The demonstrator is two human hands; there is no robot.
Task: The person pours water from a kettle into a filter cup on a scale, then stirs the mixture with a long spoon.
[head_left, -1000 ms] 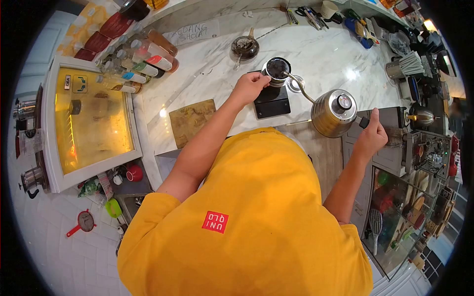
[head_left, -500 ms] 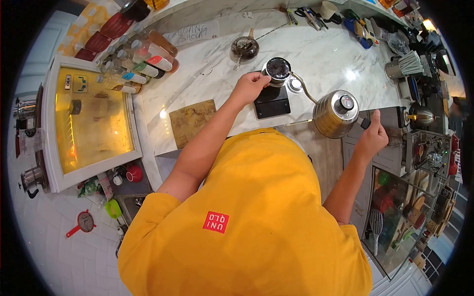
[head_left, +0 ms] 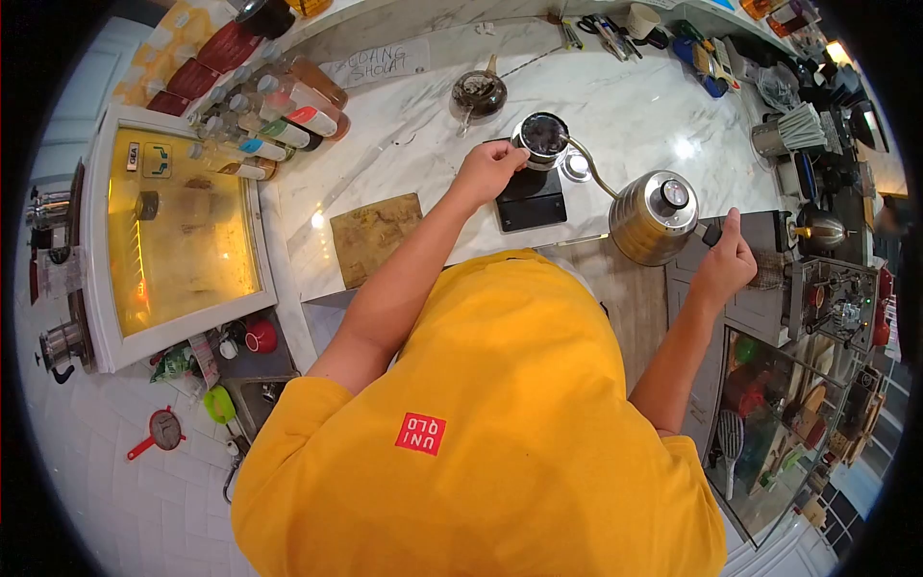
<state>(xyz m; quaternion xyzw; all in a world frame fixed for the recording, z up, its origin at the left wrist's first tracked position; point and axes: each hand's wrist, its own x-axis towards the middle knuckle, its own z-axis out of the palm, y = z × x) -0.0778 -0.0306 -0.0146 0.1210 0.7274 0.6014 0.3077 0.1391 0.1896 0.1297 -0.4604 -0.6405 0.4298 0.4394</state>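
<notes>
My right hand [head_left: 726,262] is wrapped round the dark handle of a steel gooseneck kettle [head_left: 646,226], thumb stretched along the top. The kettle is held near the counter's front edge, and its thin curved spout reaches to the rim of a round metal-rimmed vessel [head_left: 541,135]. Dark contents show inside that vessel; whether water is flowing cannot be made out. The fingers of my left hand [head_left: 490,173] pinch the vessel's near left side. Partly beneath the vessel lies a black flat scale [head_left: 532,207]. A small shiny round item [head_left: 576,167] sits beside it.
A glass teapot [head_left: 478,94] stands farther back on the marble counter [head_left: 385,159]. Left of my forearm lies a brown board [head_left: 373,238]. Several bottles [head_left: 288,111] line the left side. Pens and tools [head_left: 606,37] lie at the back; a steel container of straws [head_left: 784,130] stands right.
The kettle has shifted very slightly away from my body, its spout still at the vessel's rim. My left hand keeps its pinch in the same place.
</notes>
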